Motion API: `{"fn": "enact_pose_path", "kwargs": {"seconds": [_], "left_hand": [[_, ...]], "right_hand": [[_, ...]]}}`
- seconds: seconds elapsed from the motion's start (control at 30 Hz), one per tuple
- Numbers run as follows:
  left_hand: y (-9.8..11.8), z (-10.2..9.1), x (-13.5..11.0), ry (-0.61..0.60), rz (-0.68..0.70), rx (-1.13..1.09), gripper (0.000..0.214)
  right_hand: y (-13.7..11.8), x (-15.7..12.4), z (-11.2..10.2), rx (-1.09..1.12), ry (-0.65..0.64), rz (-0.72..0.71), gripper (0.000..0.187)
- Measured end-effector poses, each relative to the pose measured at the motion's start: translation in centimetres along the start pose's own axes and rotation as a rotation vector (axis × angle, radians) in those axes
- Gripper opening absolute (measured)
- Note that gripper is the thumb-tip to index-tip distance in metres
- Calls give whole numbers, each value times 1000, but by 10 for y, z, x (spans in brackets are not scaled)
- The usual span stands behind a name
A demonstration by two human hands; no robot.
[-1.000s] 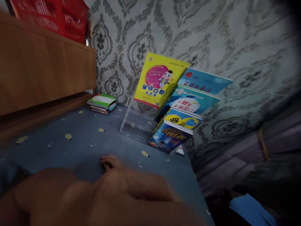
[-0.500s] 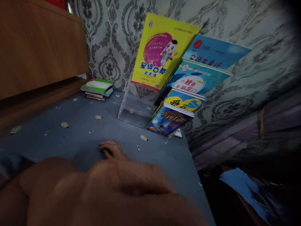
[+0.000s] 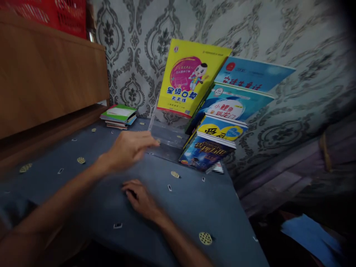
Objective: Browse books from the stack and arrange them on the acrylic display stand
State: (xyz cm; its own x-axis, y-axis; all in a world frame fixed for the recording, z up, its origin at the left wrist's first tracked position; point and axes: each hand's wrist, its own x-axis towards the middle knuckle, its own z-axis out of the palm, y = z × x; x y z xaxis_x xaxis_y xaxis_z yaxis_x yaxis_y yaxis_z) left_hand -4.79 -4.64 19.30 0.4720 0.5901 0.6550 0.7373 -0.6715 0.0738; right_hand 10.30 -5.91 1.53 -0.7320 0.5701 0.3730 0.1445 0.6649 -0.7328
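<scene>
My left hand (image 3: 130, 149) reaches in from the left above the cloth-covered table, in front of the clear acrylic book stand (image 3: 167, 150). Its fingers stretch to the right, slightly blurred, and I see nothing in them. My right hand (image 3: 140, 196) rests on the tablecloth (image 3: 155, 230), nearer to me, fingers loosely bent, with a gap to the thumb and nothing held. In the stand's left part leans a yellow workbook (image 3: 183, 79). Its right side holds a blue book (image 3: 250, 74), a teal book (image 3: 236, 104), a yellow-and-blue book (image 3: 222, 128) and a dark blue book (image 3: 204, 152) in front.
A small stack of booklets (image 3: 119, 113), green on top, lies at the back left by a wooden cabinet (image 3: 52, 70). Red baskets (image 3: 71, 16) stand on the cabinet. Behind is patterned wallpaper (image 3: 130, 66). Beyond the table's right edge are a purplish curtain (image 3: 280, 185) and blue cloth-like material (image 3: 311, 237).
My left hand has moved from close before the camera out towards the stand. My right hand stays on the tablecloth, and its forearm now shows. The view has tilted slightly upward.
</scene>
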Motion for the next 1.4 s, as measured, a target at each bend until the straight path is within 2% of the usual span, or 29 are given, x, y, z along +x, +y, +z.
{"fn": "enact_pose_path", "kwargs": {"seconds": [0.13,0.2,0.3,0.43,0.6,0.87,1.03,1.4], "left_hand": [[-124,47,6,-364,-607,420,39],[-170,62,1,-455,-787,499,51],[-214,76,-8,-468,-803,547,62],[-242,89,-12,-481,-746,554,56],[-251,95,-9,-468,-749,570,48],[-246,79,-7,-549,-706,631,38],[-228,74,-6,-587,-651,644,39],[-170,63,-20,-648,-588,589,39]], "right_hand": [[-3,2,-2,68,5,22,26],[-3,2,-2,79,10,32,26],[-4,2,-4,92,0,39,27],[-5,1,-5,102,-3,39,28],[-4,1,-4,114,19,19,27],[-5,1,-6,109,-1,22,27],[-4,2,-5,96,-10,34,27],[-1,1,-3,78,5,18,29]]}}
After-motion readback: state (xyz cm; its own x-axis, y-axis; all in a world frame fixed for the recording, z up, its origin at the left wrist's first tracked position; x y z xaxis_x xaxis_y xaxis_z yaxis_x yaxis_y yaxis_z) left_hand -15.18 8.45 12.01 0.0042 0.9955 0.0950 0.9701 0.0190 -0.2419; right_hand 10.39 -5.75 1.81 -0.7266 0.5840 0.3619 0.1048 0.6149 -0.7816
